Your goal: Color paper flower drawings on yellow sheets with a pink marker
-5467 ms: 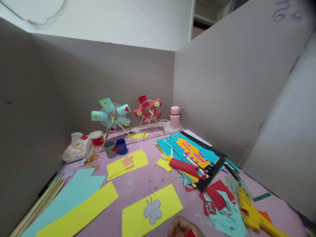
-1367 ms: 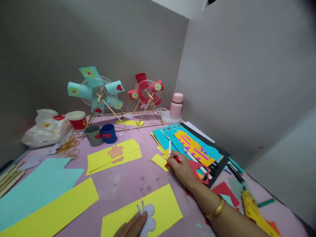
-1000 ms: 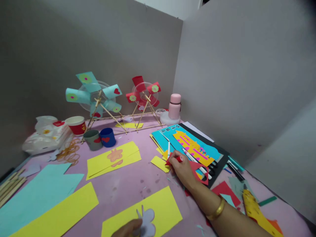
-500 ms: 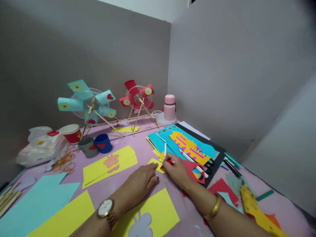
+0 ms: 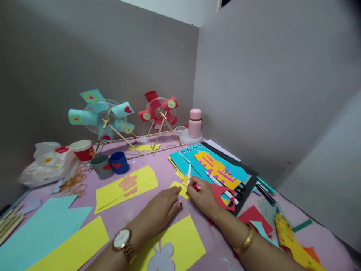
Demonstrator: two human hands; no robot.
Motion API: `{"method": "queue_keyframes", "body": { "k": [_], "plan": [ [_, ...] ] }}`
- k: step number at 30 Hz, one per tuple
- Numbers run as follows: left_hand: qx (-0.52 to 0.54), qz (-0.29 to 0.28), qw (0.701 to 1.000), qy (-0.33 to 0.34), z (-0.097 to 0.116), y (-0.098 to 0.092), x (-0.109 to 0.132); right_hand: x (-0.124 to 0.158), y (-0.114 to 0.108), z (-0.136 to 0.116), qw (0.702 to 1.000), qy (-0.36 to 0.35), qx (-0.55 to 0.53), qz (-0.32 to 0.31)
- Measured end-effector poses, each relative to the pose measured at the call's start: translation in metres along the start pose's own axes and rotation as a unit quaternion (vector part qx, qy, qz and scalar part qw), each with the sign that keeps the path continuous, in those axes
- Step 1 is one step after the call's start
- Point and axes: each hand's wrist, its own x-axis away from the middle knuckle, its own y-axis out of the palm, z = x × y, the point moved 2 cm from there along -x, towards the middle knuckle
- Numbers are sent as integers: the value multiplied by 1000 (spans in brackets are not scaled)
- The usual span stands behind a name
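My right hand (image 5: pixel 203 195) is closed around a red marker (image 5: pixel 197 187), whose tip end is hidden by my fingers. It rests over a small yellow paper piece (image 5: pixel 177 184) on the table. Stretched out flat, my left hand (image 5: pixel 162 206) touches that piece's left part with its fingertips. Below my left hand lies a yellow sheet (image 5: pixel 186 237) with a lilac butterfly cutout (image 5: pixel 161 258) on it. To the left is a folded yellow sheet (image 5: pixel 113 197) bearing an orange butterfly shape (image 5: pixel 128 183). A white pen (image 5: pixel 188 173) lies just beyond my right hand.
At the back stand a light-blue paper wheel (image 5: pixel 97 103) and a red one (image 5: pixel 152 101) on stick frames. A pink bottle (image 5: pixel 195 124) is near the corner. Cups (image 5: pixel 120 163) stand at left. Blue artwork (image 5: pixel 175 156), scissors (image 5: pixel 239 191) and paper scraps (image 5: pixel 255 218) lie to the right.
The camera view has shifted slightly. My right hand and the red marker have moved very little over the yellow piece; my left hand stays in place.
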Motion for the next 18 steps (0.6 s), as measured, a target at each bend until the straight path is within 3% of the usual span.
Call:
{"method": "queue_keyframes", "body": {
  "k": [4,8,13,18],
  "plan": [
    [33,6,999,-12,-1,-1,1,-1,-1,-3,999,17,-44,16],
    [62,38,997,-31,6,-16,4,6,-9,-24,991,49,-124,23],
    [114,59,990,-60,36,-38,17,37,-20,-51,971,85,-221,-33],
    [167,49,982,-70,67,-37,33,67,-26,-61,927,105,-360,-33]
  ]
}}
